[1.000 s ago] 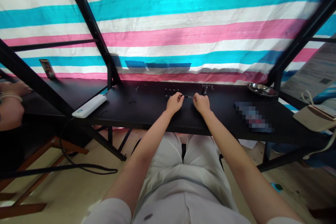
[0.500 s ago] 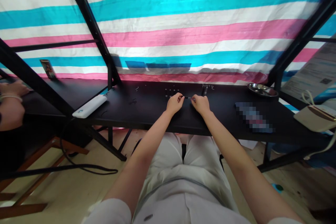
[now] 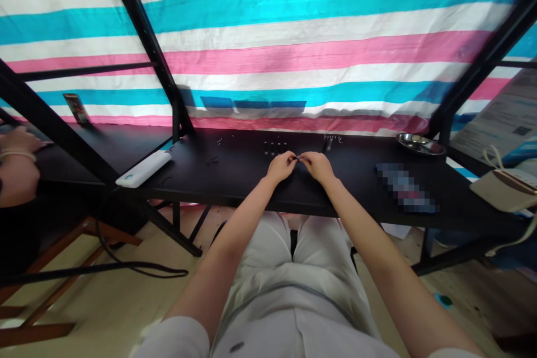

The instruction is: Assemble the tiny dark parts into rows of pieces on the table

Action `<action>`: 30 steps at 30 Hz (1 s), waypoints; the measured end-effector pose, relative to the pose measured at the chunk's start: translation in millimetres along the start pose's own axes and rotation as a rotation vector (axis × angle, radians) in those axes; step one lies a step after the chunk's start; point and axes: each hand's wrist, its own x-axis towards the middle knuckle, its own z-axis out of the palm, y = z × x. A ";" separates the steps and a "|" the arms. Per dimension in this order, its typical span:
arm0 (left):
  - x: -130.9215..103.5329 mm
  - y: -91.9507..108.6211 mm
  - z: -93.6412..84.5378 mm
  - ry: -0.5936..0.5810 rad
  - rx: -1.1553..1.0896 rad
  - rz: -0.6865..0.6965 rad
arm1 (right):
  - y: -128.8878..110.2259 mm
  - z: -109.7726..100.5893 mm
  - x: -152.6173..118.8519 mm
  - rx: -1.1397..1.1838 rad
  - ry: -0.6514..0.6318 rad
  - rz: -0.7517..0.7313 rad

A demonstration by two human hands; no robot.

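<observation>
Over the black table [image 3: 235, 179], my left hand [image 3: 281, 168] and my right hand [image 3: 318, 166] meet almost fingertip to fingertip. Both are closed in a pinch around a small, thin, black-and-silver piece [image 3: 297, 158], mostly covered by the fingers; its exact kind is too small to tell. Just beyond my left hand, several tiny dark pieces with pale ends [image 3: 276, 148] lie in rows. Past my right hand is a cluster of thin pale bits and dark strips [image 3: 329, 142].
A white power bank-like box [image 3: 144, 169] with a cable lies left. To the right are a round metal dish [image 3: 420, 144], a pixelated item [image 3: 406, 188] and a beige bag [image 3: 505, 189]. Black frame posts [image 3: 161, 78] flank the table. Another person's arm [image 3: 19, 173] is far left.
My two hands have drawn together, my right moving left. The black and pale silver lengths that showed between the fingertips are now mostly hidden.
</observation>
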 end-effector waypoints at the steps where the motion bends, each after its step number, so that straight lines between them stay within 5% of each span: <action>1: 0.0 -0.7 0.5 -0.030 -0.010 0.016 | 0.7 1.9 0.5 0.024 -0.024 -0.040; 11: -0.6 -0.8 2.2 -0.071 -0.124 0.033 | 2.8 8.4 -0.3 0.215 -0.023 -0.033; 17: -0.9 1.5 0.4 -0.050 -0.080 -0.025 | 23.0 5.8 6.3 0.270 0.208 0.425; 21: -0.9 -1.1 0.8 -0.051 -0.045 -0.034 | 49.4 2.6 12.8 0.219 0.176 0.699; 30: -1.2 -2.7 1.6 -0.048 -0.016 -0.033 | 72.8 7.4 19.3 0.128 0.099 0.718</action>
